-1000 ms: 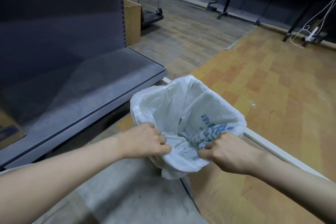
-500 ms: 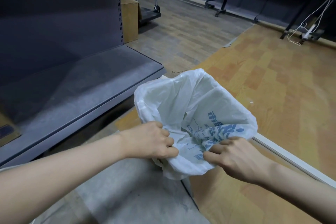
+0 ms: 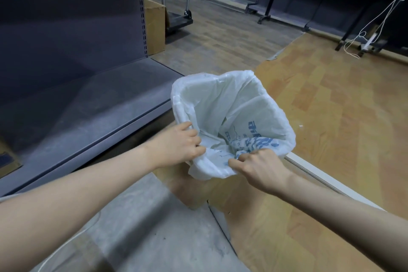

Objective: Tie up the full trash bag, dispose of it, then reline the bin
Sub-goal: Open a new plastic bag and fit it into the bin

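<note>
A white plastic bag [image 3: 231, 104] with blue print lines a bin on the floor, its mouth spread wide and folded over the rim. The bin itself is almost wholly hidden under the bag. My left hand [image 3: 181, 143] grips the bag's near-left edge at the rim. My right hand [image 3: 258, 165] pinches the bunched, printed near-right edge, with a loose flap hanging below between both hands. The bag's inside looks empty from here.
A dark grey store shelf base [image 3: 99, 112] runs along the left, close to the bin. A cardboard box [image 3: 154, 26] and a platform cart [image 3: 178, 17] stand behind it. A white floor strip [image 3: 320, 174] crosses at right. White cables [image 3: 364, 35] lie far right.
The bag's mouth has spread wider over the rim. My left hand shifted up along the left edge, and my right hand re-gripped the printed edge nearer me.
</note>
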